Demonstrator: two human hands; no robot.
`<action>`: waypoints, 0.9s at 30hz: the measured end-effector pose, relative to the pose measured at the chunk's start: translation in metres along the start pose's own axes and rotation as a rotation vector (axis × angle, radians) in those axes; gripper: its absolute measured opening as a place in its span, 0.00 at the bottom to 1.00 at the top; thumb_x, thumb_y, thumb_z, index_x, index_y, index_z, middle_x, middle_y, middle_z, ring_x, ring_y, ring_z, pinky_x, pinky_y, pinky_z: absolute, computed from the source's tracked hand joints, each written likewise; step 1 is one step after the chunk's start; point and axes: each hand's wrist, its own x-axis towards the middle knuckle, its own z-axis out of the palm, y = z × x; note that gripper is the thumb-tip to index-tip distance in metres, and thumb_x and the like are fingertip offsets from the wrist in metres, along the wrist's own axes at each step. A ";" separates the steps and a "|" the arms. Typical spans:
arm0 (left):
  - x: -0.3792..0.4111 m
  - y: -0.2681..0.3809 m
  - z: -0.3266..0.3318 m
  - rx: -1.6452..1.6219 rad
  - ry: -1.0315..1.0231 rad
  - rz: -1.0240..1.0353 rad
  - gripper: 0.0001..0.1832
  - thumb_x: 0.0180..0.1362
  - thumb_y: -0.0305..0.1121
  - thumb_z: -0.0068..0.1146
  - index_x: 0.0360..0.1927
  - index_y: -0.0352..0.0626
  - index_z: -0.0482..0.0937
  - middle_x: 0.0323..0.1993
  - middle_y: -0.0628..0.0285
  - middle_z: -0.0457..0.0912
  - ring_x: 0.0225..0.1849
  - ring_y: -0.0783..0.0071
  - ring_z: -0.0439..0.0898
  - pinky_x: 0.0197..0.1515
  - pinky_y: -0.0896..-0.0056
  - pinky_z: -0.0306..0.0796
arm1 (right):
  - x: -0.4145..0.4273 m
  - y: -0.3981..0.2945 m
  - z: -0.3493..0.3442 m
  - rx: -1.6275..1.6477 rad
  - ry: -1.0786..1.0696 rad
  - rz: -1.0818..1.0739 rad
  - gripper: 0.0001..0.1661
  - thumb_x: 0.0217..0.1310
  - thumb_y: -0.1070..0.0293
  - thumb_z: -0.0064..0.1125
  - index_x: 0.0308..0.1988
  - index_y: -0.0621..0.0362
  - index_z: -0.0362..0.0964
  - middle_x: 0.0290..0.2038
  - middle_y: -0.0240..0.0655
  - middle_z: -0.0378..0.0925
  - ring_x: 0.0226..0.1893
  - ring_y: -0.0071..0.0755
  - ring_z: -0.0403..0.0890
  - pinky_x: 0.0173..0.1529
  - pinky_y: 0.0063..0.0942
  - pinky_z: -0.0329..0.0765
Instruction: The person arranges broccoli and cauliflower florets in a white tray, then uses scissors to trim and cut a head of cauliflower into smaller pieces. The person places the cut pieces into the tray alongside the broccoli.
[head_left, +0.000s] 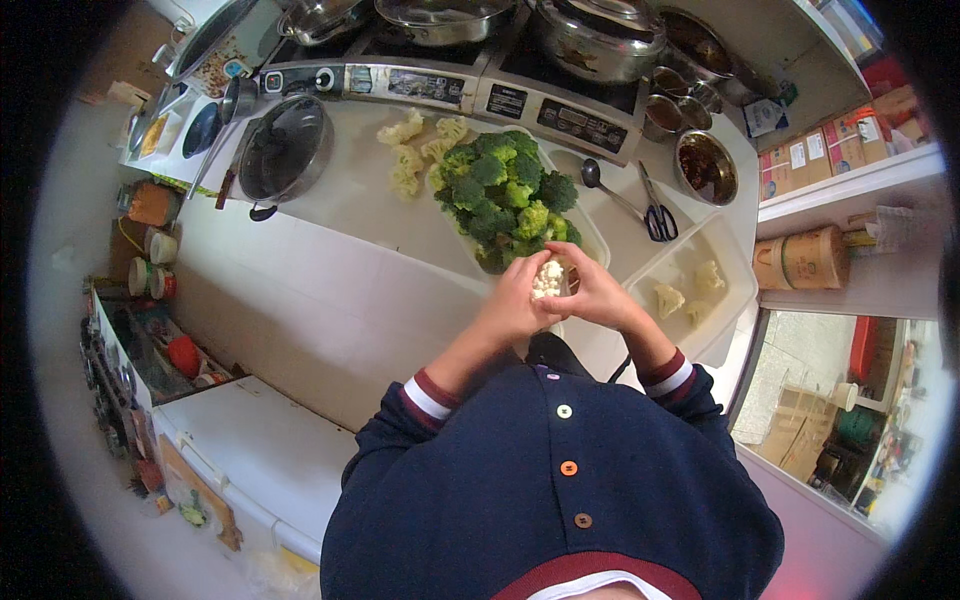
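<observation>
My left hand (517, 296) and my right hand (592, 289) both grip a cauliflower floret (549, 279) between them, close in front of my body. Just beyond them, broccoli florets (502, 195) are heaped in a white plastic tray (598, 247). Several cauliflower florets (406, 161) lie on the counter to the left of the broccoli. To the right, a translucent plastic container (739, 289) holds more cauliflower pieces (667, 300). A ladle (592, 174) and scissors with dark handles (658, 217) lie between the tray and the container.
A large metal pot (285, 150) with dark contents stands at the left of the counter (352, 195). Lidded pans (442, 19) and a big pot (600, 45) sit on the cooktops behind. At the right back is a metal bowl of dark sauce (705, 166). A white chest freezer (255, 442) stands lower left.
</observation>
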 end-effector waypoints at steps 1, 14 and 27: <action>0.000 -0.001 0.003 0.001 -0.007 0.004 0.47 0.40 0.42 0.70 0.64 0.37 0.60 0.55 0.47 0.69 0.58 0.50 0.69 0.60 0.58 0.64 | -0.001 0.004 -0.004 0.043 -0.016 0.004 0.49 0.44 0.59 0.74 0.62 0.61 0.56 0.50 0.42 0.72 0.46 0.32 0.77 0.50 0.28 0.75; -0.005 -0.023 0.008 -0.029 -0.085 -0.256 0.41 0.34 0.45 0.73 0.53 0.36 0.72 0.50 0.48 0.76 0.51 0.57 0.76 0.55 0.61 0.68 | 0.001 0.045 -0.030 0.370 0.231 -0.015 0.41 0.52 0.67 0.65 0.62 0.60 0.56 0.48 0.36 0.71 0.42 0.26 0.74 0.48 0.24 0.72; 0.017 -0.038 0.020 0.096 -0.340 -0.303 0.39 0.41 0.58 0.67 0.46 0.33 0.77 0.39 0.47 0.82 0.41 0.60 0.81 0.44 0.62 0.73 | 0.008 0.075 -0.011 0.457 0.449 -0.055 0.38 0.57 0.64 0.60 0.63 0.60 0.54 0.52 0.38 0.67 0.46 0.29 0.72 0.52 0.28 0.70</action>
